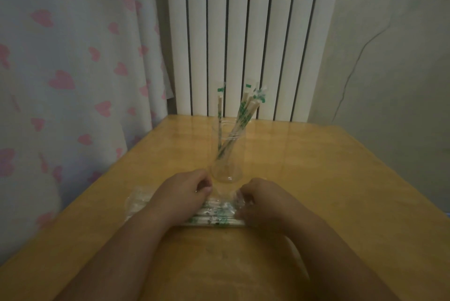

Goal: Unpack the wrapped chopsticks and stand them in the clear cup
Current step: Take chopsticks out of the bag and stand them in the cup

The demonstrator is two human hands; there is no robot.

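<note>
Several wrapped chopsticks (pixel 239 118) already stand in the clear cup (pixel 227 154) mid-way along the worktop (pixel 328 179), while near its front edge the left hand (pixel 185 188) and right hand (pixel 261 199), each grip curled, pinch the plastic pack (pixel 215 214) holding many more.

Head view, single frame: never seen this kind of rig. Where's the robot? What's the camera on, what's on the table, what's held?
There is no robot here. A person works with bare hands, and the only camera is worn on the head, looking forward and down. That is why the left hand and right hand come in from the bottom edge. On the wooden table lies a pack of wrapped chopsticks in clear plastic, and both hands grip it with curled fingers. Just behind it stands a clear cup holding several chopsticks, apparently in green-printed sleeves. Behind the table are a white radiator and a heart-print curtain.
</note>
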